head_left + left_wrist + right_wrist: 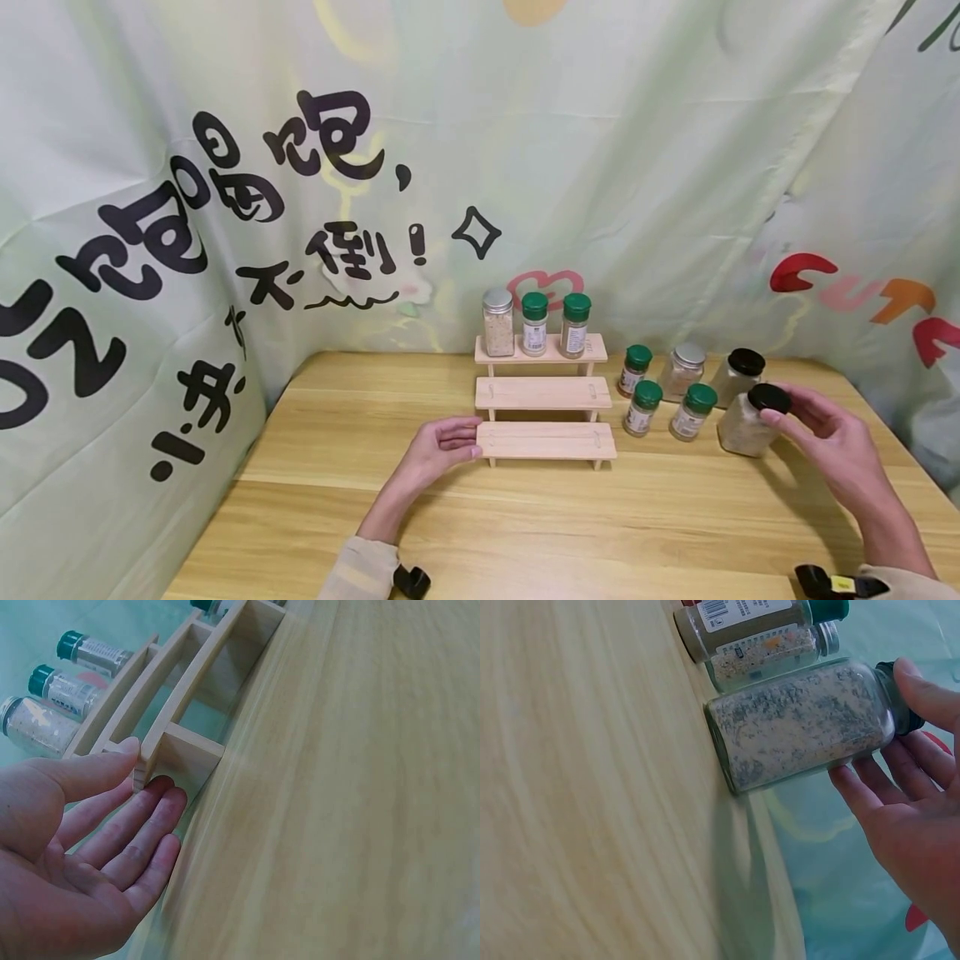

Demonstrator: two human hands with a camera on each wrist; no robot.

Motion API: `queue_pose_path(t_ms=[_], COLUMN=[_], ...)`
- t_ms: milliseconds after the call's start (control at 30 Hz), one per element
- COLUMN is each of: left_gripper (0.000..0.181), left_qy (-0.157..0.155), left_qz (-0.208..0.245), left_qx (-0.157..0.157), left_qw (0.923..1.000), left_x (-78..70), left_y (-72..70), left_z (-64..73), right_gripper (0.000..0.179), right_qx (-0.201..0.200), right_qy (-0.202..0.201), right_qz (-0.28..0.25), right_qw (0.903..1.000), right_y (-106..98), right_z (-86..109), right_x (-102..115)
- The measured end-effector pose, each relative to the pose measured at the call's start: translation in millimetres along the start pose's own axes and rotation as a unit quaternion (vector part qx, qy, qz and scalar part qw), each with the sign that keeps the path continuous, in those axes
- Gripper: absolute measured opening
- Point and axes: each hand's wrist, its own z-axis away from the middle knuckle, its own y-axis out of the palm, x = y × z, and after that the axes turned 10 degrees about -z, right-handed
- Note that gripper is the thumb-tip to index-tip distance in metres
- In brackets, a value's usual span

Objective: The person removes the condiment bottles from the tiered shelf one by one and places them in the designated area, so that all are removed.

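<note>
My right hand grips a square glass jar by its black lid, at the right of the table. Pale, speckled contents fill that jar in the right wrist view; the thumb lies on the lid and fingers reach round the far side. With thumb above and fingers below, my left hand holds the left end of the lowest step of a three-step wooden rack. On the top step stand a silver-lidded jar and two green-lidded jars.
Between the rack and my right hand stand several more jars: green-lidded ones, a silver-lidded one and another black-lidded one. Behind the wooden table hangs a printed cloth.
</note>
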Motion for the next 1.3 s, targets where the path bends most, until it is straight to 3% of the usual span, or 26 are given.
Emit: queue_pose_path(t_ms=[233, 367, 600, 733, 833, 1067, 1167, 1300], left_gripper=[0.048, 0.048, 0.048, 0.047, 0.048, 0.049, 0.049, 0.049], left_qy=[0.0, -0.004, -0.004, 0.0, 0.0, -0.003, -0.006, -0.006], left_qz=[0.003, 0.008, 0.005, -0.001, 0.0, 0.001, 0.001, 0.005], left_qx=[0.001, 0.002, 0.002, 0.001, 0.003, 0.003, 0.002, 0.0], left_qw=[1.0, 1.0, 1.0, 1.0, 1.0, 1.0, 1.0, 1.0], left_x=[0.6, 0.7, -0.2, -1.0, -1.4, -2.5, -2.2, -1.8], left_y=[1.5, 2.1, 2.1, 1.8, 1.3, 0.1, 0.1, 0.6], left_z=[2.1, 3.5, 2.1, -0.3, -0.9, 0.8, 0.5, 0.9], right_gripper=[0.056, 0.054, 0.045, 0.044, 0.044, 0.041, 0.041, 0.043], right_qx=[0.008, -0.01, -0.046, -0.054, -0.046, 0.006, 0.025, 0.031], right_qy=[0.0, -0.022, -0.07, -0.08, -0.089, -0.11, -0.119, -0.124], right_qz=[-0.011, -0.025, -0.152, -0.142, -0.142, -0.215, -0.21, -0.162], right_qw=[0.9999, 0.9994, 0.9848, 0.9852, 0.9848, 0.9705, 0.9701, 0.9785], right_y=[-0.8, 2.6, 7.0, 10.4, 15.6, 36.6, 46.1, 57.2], right_z=[2.2, 2.7, 2.7, 3.5, 4.9, 5.5, 4.1, 4.3], right_x=[4.9, 13.8, 35.3, 48.4, 56.8, 69.6, 73.2, 76.3])
